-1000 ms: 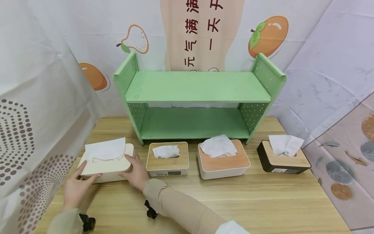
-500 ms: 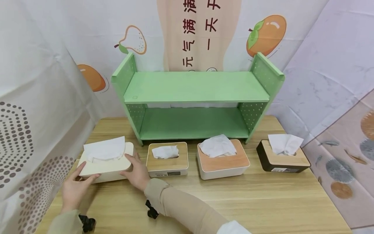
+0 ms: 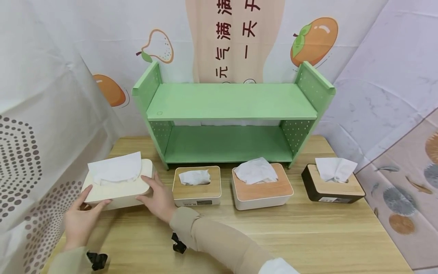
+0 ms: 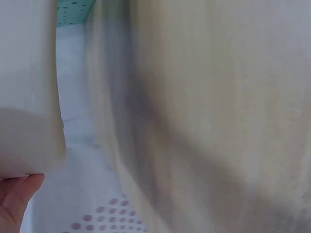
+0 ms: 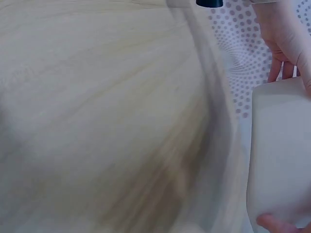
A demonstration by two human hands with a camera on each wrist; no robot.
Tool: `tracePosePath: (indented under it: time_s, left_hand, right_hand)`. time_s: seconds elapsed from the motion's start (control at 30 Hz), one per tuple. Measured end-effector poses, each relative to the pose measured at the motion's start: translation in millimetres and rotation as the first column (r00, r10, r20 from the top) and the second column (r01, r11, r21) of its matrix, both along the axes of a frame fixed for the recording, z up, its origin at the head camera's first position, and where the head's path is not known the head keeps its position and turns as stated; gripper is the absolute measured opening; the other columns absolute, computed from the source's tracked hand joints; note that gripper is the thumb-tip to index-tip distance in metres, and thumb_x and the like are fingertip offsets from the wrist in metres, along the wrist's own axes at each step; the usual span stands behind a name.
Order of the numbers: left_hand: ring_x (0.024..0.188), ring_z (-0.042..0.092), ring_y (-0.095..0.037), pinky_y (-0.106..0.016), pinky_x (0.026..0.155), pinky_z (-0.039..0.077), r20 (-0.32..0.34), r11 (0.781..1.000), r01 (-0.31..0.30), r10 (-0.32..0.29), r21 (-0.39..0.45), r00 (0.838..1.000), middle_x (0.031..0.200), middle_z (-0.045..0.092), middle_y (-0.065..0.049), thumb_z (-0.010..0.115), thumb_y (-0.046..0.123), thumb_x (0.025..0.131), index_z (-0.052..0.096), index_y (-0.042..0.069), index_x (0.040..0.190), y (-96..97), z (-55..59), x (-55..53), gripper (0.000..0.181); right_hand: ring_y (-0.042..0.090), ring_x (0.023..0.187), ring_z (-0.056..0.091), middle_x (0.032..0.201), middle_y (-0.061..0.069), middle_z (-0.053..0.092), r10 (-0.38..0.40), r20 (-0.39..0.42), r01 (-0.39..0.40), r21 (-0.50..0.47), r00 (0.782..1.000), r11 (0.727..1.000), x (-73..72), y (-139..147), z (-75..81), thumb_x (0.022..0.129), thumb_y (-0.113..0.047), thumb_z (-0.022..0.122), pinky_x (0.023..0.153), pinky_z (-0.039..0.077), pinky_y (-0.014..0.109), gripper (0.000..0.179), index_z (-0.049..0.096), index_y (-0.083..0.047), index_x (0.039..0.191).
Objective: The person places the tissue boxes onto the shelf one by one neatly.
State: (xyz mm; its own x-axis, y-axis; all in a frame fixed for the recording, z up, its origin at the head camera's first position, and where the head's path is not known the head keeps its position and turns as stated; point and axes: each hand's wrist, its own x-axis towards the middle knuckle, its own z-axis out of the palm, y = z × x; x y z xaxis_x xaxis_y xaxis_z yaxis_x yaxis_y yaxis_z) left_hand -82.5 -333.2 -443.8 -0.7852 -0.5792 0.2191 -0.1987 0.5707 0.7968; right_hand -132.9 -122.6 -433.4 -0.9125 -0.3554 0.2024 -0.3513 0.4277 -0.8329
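Note:
A cream-white tissue box (image 3: 121, 193), with a white tissue (image 3: 118, 168) sticking up from its top, is held between both hands at the left of the table. My left hand (image 3: 80, 219) grips its left end, thumb at the front. At its right end, my right hand (image 3: 160, 197) grips the front corner. In the left wrist view the box (image 4: 29, 87) is raised off the table, with fingertips (image 4: 26, 187) under its lower edge. The right wrist view shows the plain side of the box (image 5: 279, 150) and part of the right hand (image 5: 279, 224).
A green two-tier shelf (image 3: 226, 101) stands at the back of the wooden table (image 3: 291, 236). Right of the held box sit a tissue box with a light wooden lid (image 3: 196, 194), one with an orange-brown lid (image 3: 261, 192) and a black one with a wooden lid (image 3: 333, 186).
Both hands have lifted the cream-white tissue box and shifted it slightly left. Its right end has moved away from the neighbouring box. The other boxes and the shelf stay in place.

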Motion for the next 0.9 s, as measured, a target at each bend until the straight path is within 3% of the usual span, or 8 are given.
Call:
tracePosePath:
  time_s: [0.1, 0.27, 0.33, 0.5, 0.63, 0.77, 0.83, 0.9]
  left_hand:
    - [0.064, 0.043, 0.017, 0.001, 0.06, 0.035, -0.065, 1.0, 0.002, -0.004, -0.026, 0.998, 0.125, 0.059, -0.021, 0.084, 0.009, 0.069, 0.056, 0.011, 0.133, 4.3, 6.2, 2.0, 0.07]
    - [0.072, 0.043, 0.018, 0.004, 0.067, 0.035, -0.186, 0.994, 0.022, -0.043, -0.11, 0.982, 0.126, 0.058, -0.025, 0.084, 0.003, 0.066, 0.058, 0.009, 0.131, 12.9, 17.9, 1.7, 0.07]
    - [0.074, 0.043, 0.018, 0.004, 0.069, 0.035, -0.218, 0.99, 0.03, -0.06, -0.138, 0.974, 0.125, 0.059, -0.022, 0.085, 0.002, 0.065, 0.058, 0.008, 0.13, 16.8, 22.0, 1.4, 0.07]
    - [0.085, 0.047, 0.02, 0.004, 0.073, 0.037, -0.311, 0.981, 0.073, -0.127, -0.18, 0.942, 0.123, 0.059, 0.011, 0.084, -0.004, 0.063, 0.06, 0.008, 0.128, 24.7, 29.5, 1.3, 0.071]
    - [0.091, 0.046, 0.023, 0.004, 0.076, 0.037, -0.396, 0.965, 0.108, -0.199, -0.241, 0.897, 0.117, 0.051, 0.032, 0.084, -0.006, 0.062, 0.061, 0.006, 0.127, 30.8, 35.0, 0.6, 0.069]
    - [0.095, 0.05, 0.021, 0.002, 0.079, 0.039, -0.49, 0.944, 0.145, -0.28, -0.295, 0.826, 0.115, 0.055, 0.028, 0.084, 0.005, 0.068, 0.063, 0.002, 0.123, 37.7, 41.7, -1.4, 0.059]
    - [0.098, 0.052, 0.02, 0.001, 0.08, 0.04, -0.531, 0.934, 0.161, -0.316, -0.318, 0.786, 0.115, 0.057, 0.024, 0.083, 0.014, 0.071, 0.064, 0.001, 0.121, 41.6, 44.8, -2.6, 0.055]
    - [0.1, 0.053, 0.018, 0.0, 0.081, 0.041, -0.558, 0.931, 0.171, -0.334, -0.324, 0.759, 0.116, 0.055, 0.026, 0.082, 0.022, 0.073, 0.064, 0.0, 0.12, 45.8, 47.5, -3.6, 0.054]
  right_hand:
    - [-0.001, 0.049, 0.058, 0.148, 0.022, 0.033, 0.006, -0.031, -0.006, 0.012, 0.999, 1.0, -0.3, 3.5, 7.5, 0.084, -0.031, 0.072, 0.045, 0.038, 0.008, 0.057, 0.051, -0.024, 0.137]
    - [-0.003, 0.032, 0.021, 0.147, 0.026, 0.032, 0.019, -0.088, -0.019, -0.006, 0.996, 1.0, -2.0, 13.1, 19.4, 0.085, -0.031, 0.07, 0.035, 0.026, 0.01, 0.057, 0.051, -0.022, 0.137]
    - [-0.006, 0.033, 0.023, 0.148, 0.026, 0.031, 0.032, -0.09, -0.034, -0.025, 0.995, 0.999, -2.6, 17.9, 24.2, 0.085, -0.03, 0.07, 0.036, 0.027, 0.009, 0.057, 0.05, -0.021, 0.138]
    - [-0.009, 0.036, 0.033, 0.149, 0.024, 0.031, 0.037, -0.131, -0.04, -0.018, 0.991, 0.999, -5.0, 32.6, 35.1, 0.085, -0.031, 0.069, 0.05, 0.039, 0.008, 0.057, 0.05, -0.02, 0.138]
    - [-0.007, 0.04, 0.039, 0.146, 0.028, 0.033, 0.034, -0.239, -0.036, -0.005, 0.971, 0.999, -7.0, 45.8, 42.1, 0.085, -0.031, 0.07, 0.055, 0.043, 0.008, 0.057, 0.051, -0.016, 0.137]
    - [0.005, 0.073, 0.068, 0.145, 0.029, 0.034, 0.029, -0.296, -0.04, -0.031, 0.955, 0.999, -8.2, 59.6, 49.1, 0.084, -0.028, 0.071, 0.06, 0.045, 0.006, 0.057, 0.053, -0.013, 0.136]
    - [0.015, 0.098, 0.068, 0.144, 0.028, 0.035, 0.026, -0.31, -0.042, -0.047, 0.95, 0.998, -8.8, 66.9, 52.6, 0.083, -0.027, 0.072, 0.063, 0.046, 0.006, 0.057, 0.054, -0.012, 0.134]
    - [0.018, 0.089, 0.07, 0.145, 0.028, 0.035, 0.036, -0.309, -0.062, -0.075, 0.95, 0.995, -9.1, 73.7, 56.3, 0.082, -0.024, 0.073, 0.058, 0.045, 0.007, 0.057, 0.054, -0.01, 0.134]
